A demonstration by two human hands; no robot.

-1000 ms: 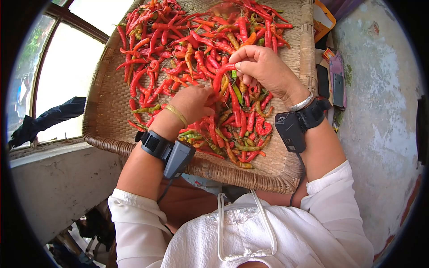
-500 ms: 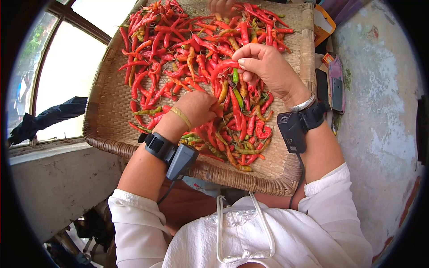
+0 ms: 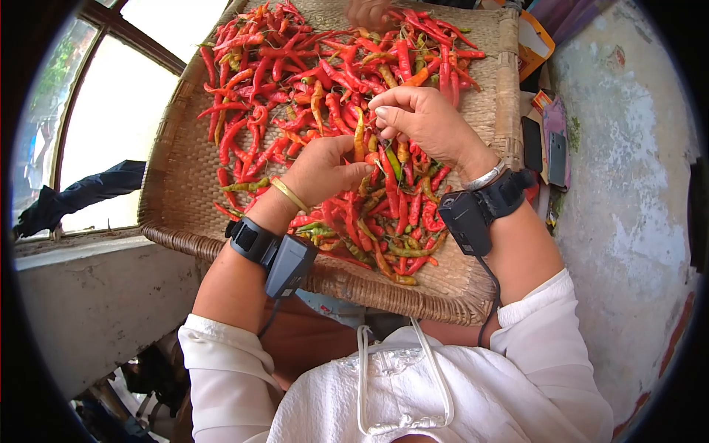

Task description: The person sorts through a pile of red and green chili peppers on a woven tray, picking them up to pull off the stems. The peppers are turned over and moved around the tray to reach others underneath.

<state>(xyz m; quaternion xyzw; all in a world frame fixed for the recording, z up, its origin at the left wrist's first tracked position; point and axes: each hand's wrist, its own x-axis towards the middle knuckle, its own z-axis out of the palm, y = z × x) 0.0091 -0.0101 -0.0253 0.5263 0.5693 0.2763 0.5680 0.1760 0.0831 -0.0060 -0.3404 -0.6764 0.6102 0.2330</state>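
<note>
Red, orange and green chili peppers (image 3: 332,74) cover much of a shallow woven basket (image 3: 473,284). My left hand (image 3: 325,171) is closed over the middle of the pile, with an orange-yellow chili pepper (image 3: 360,136) rising between its thumb and fingers. A small orange-red stem end shows beside that thumb. Just up and to the right, my right hand (image 3: 428,122) has thumb and forefinger pinched together; whatever sits between them, if anything, is too small to make out. A green chili pepper (image 3: 393,162) lies below it. Both wrists carry strapped black devices.
Another person's hand (image 3: 367,11) reaches over the basket's far edge. Two phones (image 3: 556,156) lie on the right by a rough wall (image 3: 628,184). A window with a dark folded cloth (image 3: 88,196) is on the left.
The red chili pepper that was in my right hand is out of its fingers. My right hand has moved slightly down and left; my left hand has risen and turned, showing an orange-yellow chili pepper.
</note>
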